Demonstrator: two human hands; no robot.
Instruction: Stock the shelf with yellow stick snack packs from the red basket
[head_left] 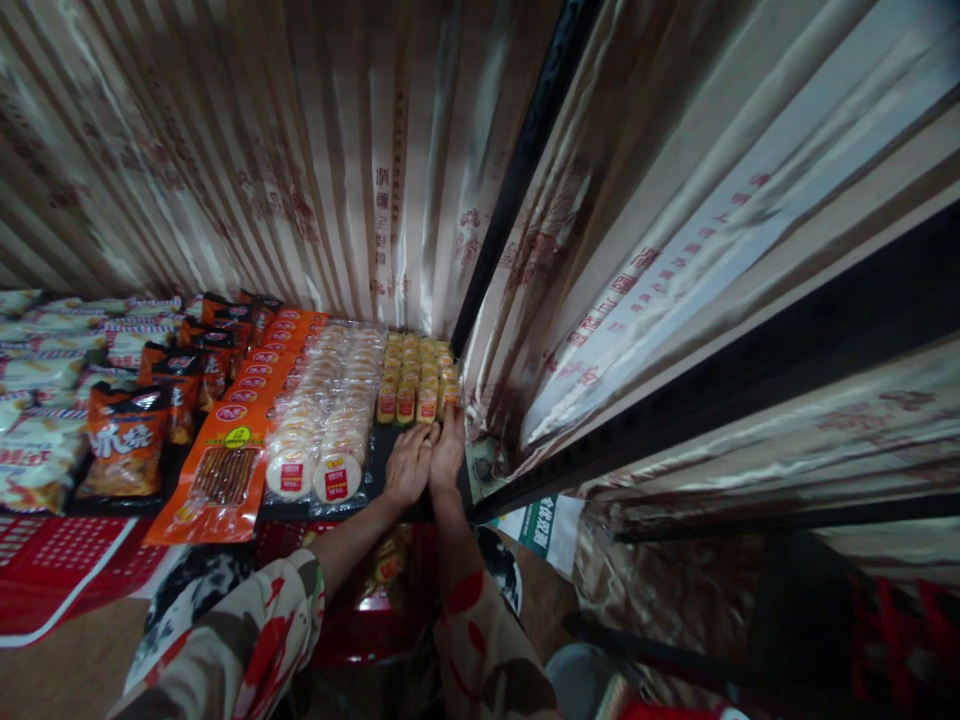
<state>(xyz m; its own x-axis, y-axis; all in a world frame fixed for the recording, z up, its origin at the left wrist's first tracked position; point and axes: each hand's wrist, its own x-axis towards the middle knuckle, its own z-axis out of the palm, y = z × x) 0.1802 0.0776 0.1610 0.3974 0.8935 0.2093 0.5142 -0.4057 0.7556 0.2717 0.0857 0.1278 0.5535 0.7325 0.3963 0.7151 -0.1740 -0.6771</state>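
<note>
Both my hands rest side by side at the front of a dark shelf (379, 455), just below a stack of small yellow snack packs (415, 385). My left hand (409, 465) lies palm down with its fingers together, pointing at the front row of yellow packs. My right hand (448, 447) lies flat beside it, fingertips touching the front right yellow pack. Neither hand visibly grips anything. Left of my hands stand two rows of round white cakes in clear wrap (330, 420). My sleeves are patterned in beige, red and black.
Further left lie orange packets of dried sticks (225, 470), dark orange snack bags (124, 440) and white bags (37, 440). Glossy beige printed sheets (315, 150) hang behind and at right. A black post (517, 180) stands right of the shelf. A red crate (375, 620) is below.
</note>
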